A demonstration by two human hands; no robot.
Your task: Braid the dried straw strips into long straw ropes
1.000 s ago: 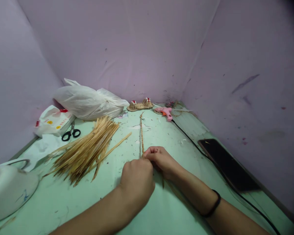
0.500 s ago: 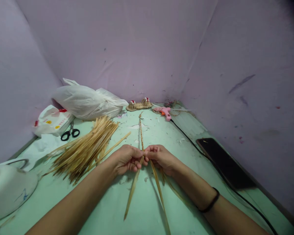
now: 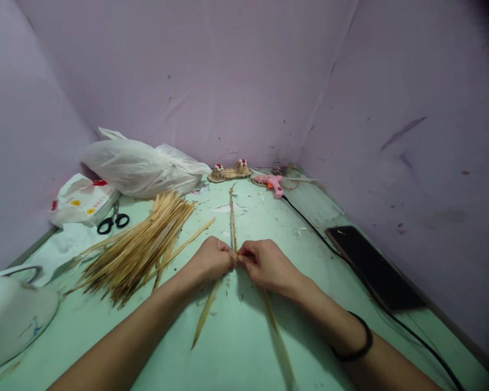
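Note:
A thin braid of dried straw strips [image 3: 233, 217] lies along the table, stretching away from me. My left hand [image 3: 218, 259] is closed at the braid's near end, and a loose strip [image 3: 206, 315] hangs from under it toward me. Opposite it, my right hand [image 3: 267, 265] pinches at the same spot, with another strip [image 3: 277, 331] trailing below the palm. Both hands' fingertips nearly meet around the braid's end; the exact grip there is partly hidden. A bundle of dried straw strips [image 3: 142, 250] lies to the left of my left hand.
Left on the green table are black-handled scissors [image 3: 113, 222], a white box [image 3: 85, 201], a plastic bag [image 3: 142, 168] and a white bowl [image 3: 16, 320]. A woven piece with beads [image 3: 229, 174] and pink glue gun [image 3: 273, 184] sit at the back. A phone [image 3: 375, 266] and cable lie right.
My hands have turned knuckles-up and drawn the strips apart to either side. The left strip's tip has swung left. The view has shifted slightly.

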